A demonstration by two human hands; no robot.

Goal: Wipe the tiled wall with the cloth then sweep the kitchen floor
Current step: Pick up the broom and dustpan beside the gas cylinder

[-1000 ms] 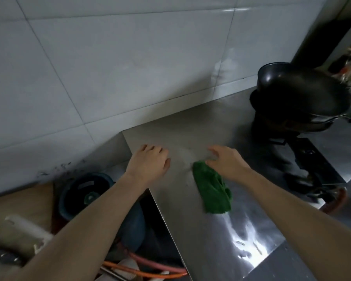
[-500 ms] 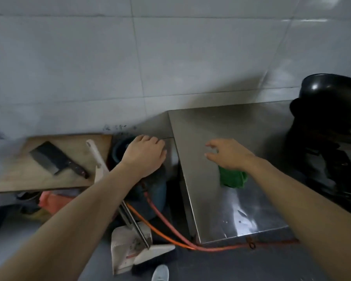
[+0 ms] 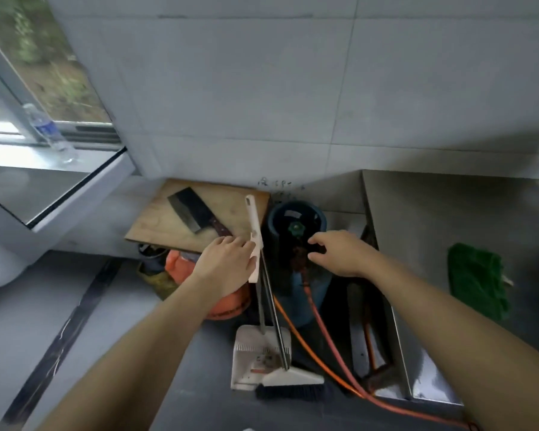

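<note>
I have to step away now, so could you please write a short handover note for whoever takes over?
Left hand: open, touching the broom handle, not yet gripping it.
Right hand: open, empty, over the gas cylinder.
Green cloth: lying on the steel counter, in neither hand.
Broom head and dustpan stand on the floor.
Done: cloth set aside; how clean the wall is cannot be judged.
Left: grip the broom, sweep the floor.

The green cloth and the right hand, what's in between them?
In the head view, only bare steel counter and its left edge lie between the green cloth and the right hand, which reaches over the gas cylinder.
</note>
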